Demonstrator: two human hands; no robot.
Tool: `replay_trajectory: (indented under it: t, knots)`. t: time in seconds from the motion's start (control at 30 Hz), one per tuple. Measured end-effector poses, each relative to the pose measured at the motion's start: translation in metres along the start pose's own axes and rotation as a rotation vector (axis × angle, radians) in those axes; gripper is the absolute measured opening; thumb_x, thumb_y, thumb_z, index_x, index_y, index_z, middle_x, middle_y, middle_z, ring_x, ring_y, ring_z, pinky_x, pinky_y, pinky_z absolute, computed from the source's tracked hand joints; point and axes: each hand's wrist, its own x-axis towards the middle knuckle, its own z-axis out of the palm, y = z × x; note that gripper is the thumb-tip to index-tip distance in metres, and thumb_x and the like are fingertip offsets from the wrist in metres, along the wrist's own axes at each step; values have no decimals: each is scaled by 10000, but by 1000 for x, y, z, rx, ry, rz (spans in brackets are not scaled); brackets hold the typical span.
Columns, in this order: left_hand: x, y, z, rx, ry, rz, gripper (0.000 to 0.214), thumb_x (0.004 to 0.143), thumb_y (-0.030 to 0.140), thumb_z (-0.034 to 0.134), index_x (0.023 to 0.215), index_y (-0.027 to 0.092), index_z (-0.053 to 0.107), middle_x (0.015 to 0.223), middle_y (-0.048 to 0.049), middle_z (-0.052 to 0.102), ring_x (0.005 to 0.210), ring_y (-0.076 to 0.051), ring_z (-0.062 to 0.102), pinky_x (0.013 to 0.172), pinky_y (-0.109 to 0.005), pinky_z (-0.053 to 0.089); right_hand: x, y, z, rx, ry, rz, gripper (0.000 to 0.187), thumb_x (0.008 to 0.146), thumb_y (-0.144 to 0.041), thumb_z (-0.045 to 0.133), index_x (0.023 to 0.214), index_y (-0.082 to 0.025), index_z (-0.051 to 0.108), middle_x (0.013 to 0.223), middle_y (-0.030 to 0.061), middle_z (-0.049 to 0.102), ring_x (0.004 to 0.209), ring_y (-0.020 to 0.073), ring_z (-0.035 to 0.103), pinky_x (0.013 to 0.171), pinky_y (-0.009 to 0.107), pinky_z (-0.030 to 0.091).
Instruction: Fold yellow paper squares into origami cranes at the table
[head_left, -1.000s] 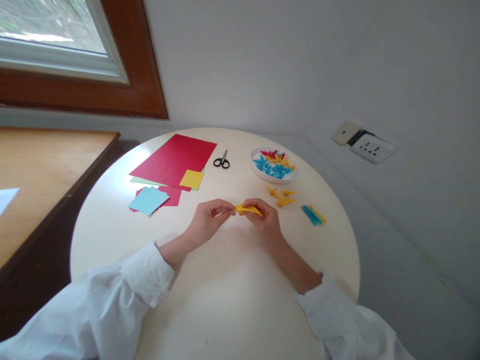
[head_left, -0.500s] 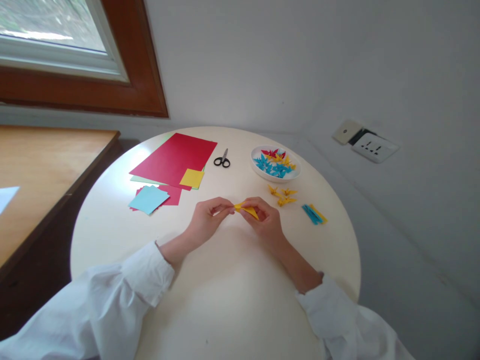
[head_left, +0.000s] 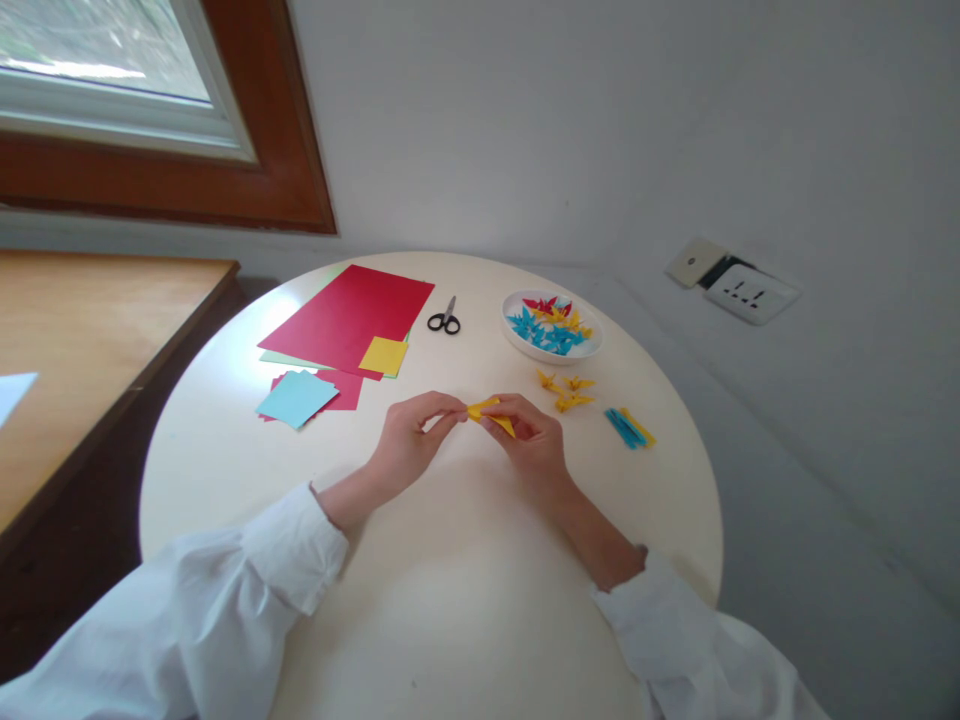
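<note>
Had a pale back wall (head_left: 480, 120), meeting a greyer side wall (head_left: 840, 430) in a corner (head_left: 616, 230) to the right. Bore a white power socket (head_left: 753, 293) on that side wall, next to a cream wall plate (head_left: 694, 262). Showed a brown wooden window frame (head_left: 294, 175) at the upper left, with blurred greenery (head_left: 45, 22) beyond the windowpane (head_left: 154, 50). Held a round white table (head_left: 450, 610), glossy with light (head_left: 244, 320) toward the windowpane, and left of it a tan wooden tabletop (head_left: 97, 330) above dark, shadowed floor (head_left: 67, 600).

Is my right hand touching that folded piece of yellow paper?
Touching: the head view shows your right hand pinching the folded yellow paper between thumb and fingers.
</note>
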Motion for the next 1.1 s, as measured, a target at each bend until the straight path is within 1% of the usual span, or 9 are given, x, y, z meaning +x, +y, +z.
replay_trajectory:
  t: [0.07,0.27,0.43,0.57,0.73,1.0,1.1]
  knots:
    - [0,1,0,2,0,-5,146,790,271,545,763,174,651,772,-57,692,708,-147,630,643,-234,490,0,-1,1,-9,7,5,121,672,-328,695,717,-224,652,804,28,627,785,156,602,730,317,511]
    - [-1,1,2,-1,12,-32,133,780,268,560,760,173,650,756,-51,697,699,-151,640,665,-245,497,-3,-6,5,-22,17,46,116,734,-321,631,745,-206,614,820,39,635,805,163,607,758,323,505]
    - [-3,0,3,11,21,-17,126,782,259,560,758,169,645,754,-50,691,696,-148,639,658,-238,492,-4,-8,9,-45,68,73,119,735,-309,620,744,-193,595,796,35,625,772,160,596,723,309,498]
    - [-3,2,3,37,39,-4,117,783,261,561,776,171,637,758,-43,686,689,-141,637,641,-229,487,-5,-9,9,-77,78,85,125,734,-311,614,742,-190,585,786,35,623,749,156,586,692,297,496]
    - [-3,5,2,112,54,63,107,796,238,546,792,172,630,759,-29,688,660,-119,628,595,-199,475,-5,-9,8,-93,88,79,124,742,-313,602,747,-191,583,769,24,617,728,148,578,670,282,491]
    - [-3,5,1,187,68,163,112,815,213,524,803,170,627,758,-21,698,644,-105,635,604,-185,491,-6,-9,8,-154,110,68,106,754,-287,591,753,-181,579,729,12,598,697,136,556,634,262,470]
    - [-3,5,2,196,76,175,106,813,209,529,805,171,627,753,-18,699,638,-101,636,603,-181,495,-6,-9,8,-169,114,55,93,756,-273,589,751,-181,579,724,10,593,690,133,550,629,259,463]
